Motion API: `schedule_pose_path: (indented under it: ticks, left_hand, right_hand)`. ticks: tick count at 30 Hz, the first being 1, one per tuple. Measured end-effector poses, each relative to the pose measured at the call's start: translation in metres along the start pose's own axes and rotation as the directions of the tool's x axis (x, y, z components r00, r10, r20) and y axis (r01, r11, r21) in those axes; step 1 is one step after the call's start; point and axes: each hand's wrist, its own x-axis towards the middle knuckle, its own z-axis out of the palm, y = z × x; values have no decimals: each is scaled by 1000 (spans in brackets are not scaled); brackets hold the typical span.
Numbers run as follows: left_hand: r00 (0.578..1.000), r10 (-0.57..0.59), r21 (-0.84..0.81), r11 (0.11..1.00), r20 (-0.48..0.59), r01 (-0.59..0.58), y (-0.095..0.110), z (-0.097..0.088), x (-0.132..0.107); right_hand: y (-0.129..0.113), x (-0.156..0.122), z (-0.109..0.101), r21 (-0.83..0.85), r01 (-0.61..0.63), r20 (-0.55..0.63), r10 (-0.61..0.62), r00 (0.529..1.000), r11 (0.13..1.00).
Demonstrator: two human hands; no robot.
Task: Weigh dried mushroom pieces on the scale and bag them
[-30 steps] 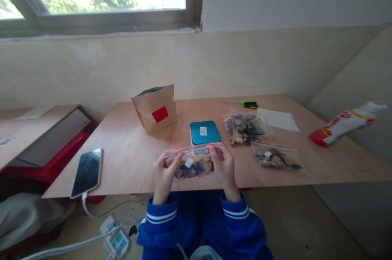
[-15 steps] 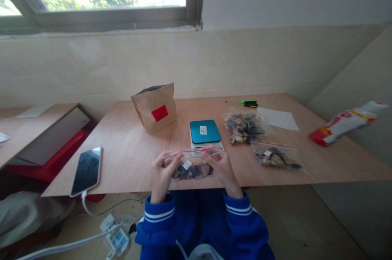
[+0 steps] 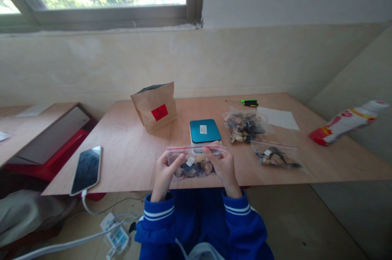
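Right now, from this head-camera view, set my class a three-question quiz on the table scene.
1. True or false: the left hand and the right hand both hold the zip bag.
2. What colour is the label on the kraft paper bag?
3. Not counting the held one, how many zip bags of dark and tan pieces lie on the plywood table?

Key: 1 true; 2 red; 3 two.
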Motion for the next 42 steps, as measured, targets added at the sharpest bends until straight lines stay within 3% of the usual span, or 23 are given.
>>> schedule_pose_path:
  ticks: [6,9,13,16,29,42]
  left_hand:
    - [999,24,46,999,-47,-22,2,3,-2]
    - [996,62,76,996,-62,-57,6,4,-2]
    - [994,103,138,986,-30,-98,12,6,-4]
    - [992,122,156,980,8,-122,14,10,-5]
    - [989,150,177,973,2,-148,13,11,-5]
    - [980,181,220,955,86,-196,17,13,-7]
  right_hand:
    - [1,3,-6,-38,43,63,-41,997,998]
    - [-3,5,-14,-151,112,30,-109,994,982]
    - [-18,4,-19,-413,312,138,-280,950,855]
    - [-28,2,-16,-494,395,209,-335,919,775]
    - [-29,-1,-9,-508,402,260,-309,915,762]
    - [-23,-4,1,-535,390,197,-338,920,750]
